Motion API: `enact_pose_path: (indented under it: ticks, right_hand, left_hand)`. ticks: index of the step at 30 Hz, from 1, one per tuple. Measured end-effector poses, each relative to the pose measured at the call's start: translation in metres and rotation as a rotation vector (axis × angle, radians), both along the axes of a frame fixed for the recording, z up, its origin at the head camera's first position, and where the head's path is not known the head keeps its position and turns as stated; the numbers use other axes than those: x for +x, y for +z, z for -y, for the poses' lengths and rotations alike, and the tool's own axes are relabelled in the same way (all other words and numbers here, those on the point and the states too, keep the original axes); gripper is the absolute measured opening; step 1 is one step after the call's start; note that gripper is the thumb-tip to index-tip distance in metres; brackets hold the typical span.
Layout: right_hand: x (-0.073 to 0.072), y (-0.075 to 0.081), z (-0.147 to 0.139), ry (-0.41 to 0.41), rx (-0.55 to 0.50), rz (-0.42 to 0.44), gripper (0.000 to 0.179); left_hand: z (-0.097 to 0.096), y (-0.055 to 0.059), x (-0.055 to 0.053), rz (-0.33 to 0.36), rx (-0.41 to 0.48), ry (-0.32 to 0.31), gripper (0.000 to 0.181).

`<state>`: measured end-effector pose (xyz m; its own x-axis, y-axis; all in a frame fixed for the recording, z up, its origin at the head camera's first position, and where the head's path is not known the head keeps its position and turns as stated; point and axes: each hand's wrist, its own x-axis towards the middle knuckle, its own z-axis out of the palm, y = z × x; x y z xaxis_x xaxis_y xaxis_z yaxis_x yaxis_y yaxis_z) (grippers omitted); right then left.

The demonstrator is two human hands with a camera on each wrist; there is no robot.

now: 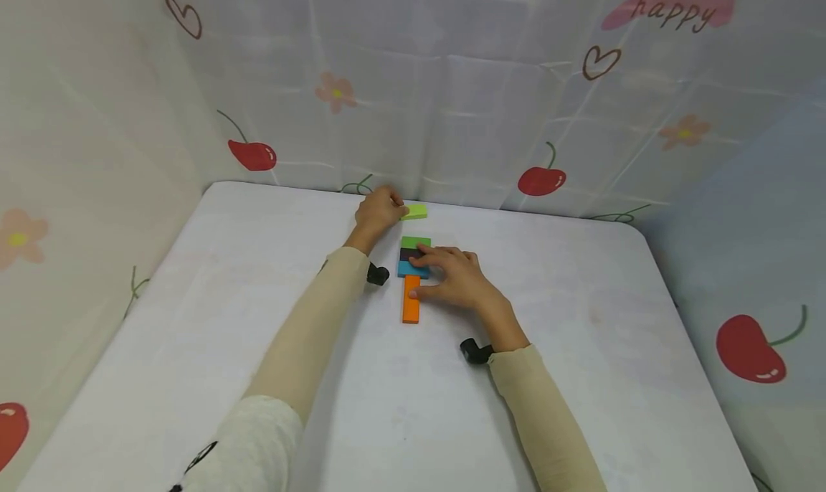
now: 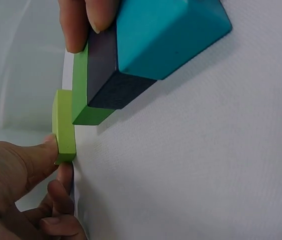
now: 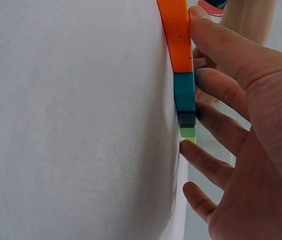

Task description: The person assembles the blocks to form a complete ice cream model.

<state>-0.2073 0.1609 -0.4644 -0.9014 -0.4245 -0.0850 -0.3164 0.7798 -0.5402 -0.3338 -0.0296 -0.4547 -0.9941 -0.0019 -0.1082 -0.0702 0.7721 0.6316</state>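
At the far side of the table my left hand point(image 1: 379, 209) pinches a yellow-green block point(image 1: 416, 211) at its left end; the left wrist view shows thumb and fingers on either side of it. Nearer me, a green block point(image 1: 416, 242), a black block point(image 1: 409, 254) and a blue block point(image 1: 411, 269) lie side by side in a row. From the blue one an orange block point(image 1: 411, 307) points lengthwise toward me. My right hand point(image 1: 457, 277) is spread over the row from the right, its thumb on the orange block and fingertips on the blue and black ones.
A white cloth covers the table point(image 1: 548, 284). Behind it hangs a pale curtain point(image 1: 439, 119) printed with cherries, close to the left hand. Each wrist carries a small black camera point(image 1: 476, 351).
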Motion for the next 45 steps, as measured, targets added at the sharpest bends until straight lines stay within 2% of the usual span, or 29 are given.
enact_pose_path:
  ticks: [10, 15, 23, 31, 45]
  right_hand:
    - [0.0, -0.001, 0.002, 0.003, -0.002, -0.013, 0.062]
    - [0.0, -0.002, 0.001, 0.0, 0.005, -0.023, 0.062]
    - [-0.001, -0.001, 0.001, 0.003, 0.001, -0.017, 0.063]
    - [0.001, -0.001, 0.002, -0.009, -0.009, -0.006, 0.063]
    - [0.0, -0.002, 0.001, -0.004, -0.013, -0.012, 0.062]
  left_hand:
    - [0.004, -0.002, 0.001, 0.013, 0.026, -0.076, 0.012]
    - [0.002, -0.003, 0.002, 0.027, 0.002, -0.121, 0.013]
    - [0.003, 0.001, 0.009, 0.036, -0.019, -0.173, 0.015]
    - [0.007, -0.002, 0.016, 0.056, -0.006, -0.223, 0.017]
    - [0.01, -0.004, 0.021, 0.044, -0.012, -0.246, 0.017]
